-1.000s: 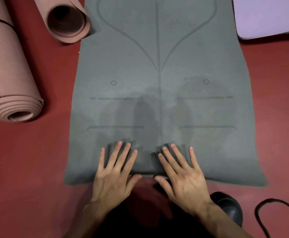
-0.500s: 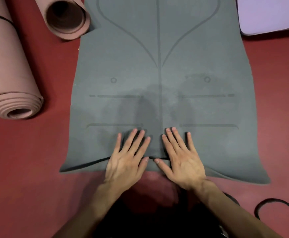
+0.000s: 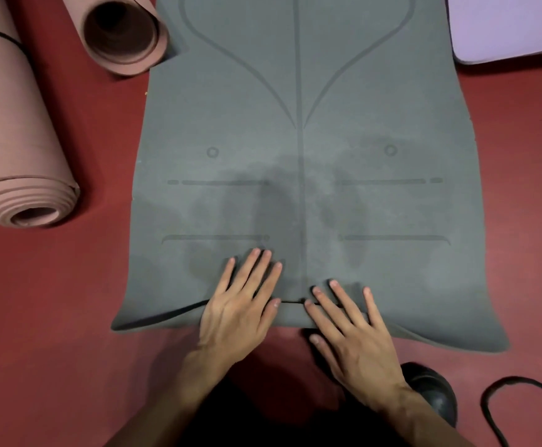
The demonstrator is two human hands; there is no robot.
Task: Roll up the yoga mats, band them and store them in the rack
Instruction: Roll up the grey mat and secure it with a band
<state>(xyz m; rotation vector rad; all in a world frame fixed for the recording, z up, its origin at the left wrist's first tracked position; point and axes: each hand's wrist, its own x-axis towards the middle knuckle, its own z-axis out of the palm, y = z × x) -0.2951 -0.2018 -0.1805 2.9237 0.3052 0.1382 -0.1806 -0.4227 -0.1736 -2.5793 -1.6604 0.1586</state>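
Black band (image 3: 517, 379) on floor by my right side, not needed yet. Both hands flat, fingers straight and spread. Left hand (image 3: 240, 304) presses first fold of grey mat (image 3: 298, 124) at its near edge. Right hand (image 3: 353, 327) half on fold, thumb off it. Fold gapes toward left corner (hands cover only the middle). Risk: outer ends lag, roll turns cone-shaped, core loose. Beyond: banded pink roll (image 3: 21, 156), unbanded pink roll (image 3: 124, 30). Rack not in view.
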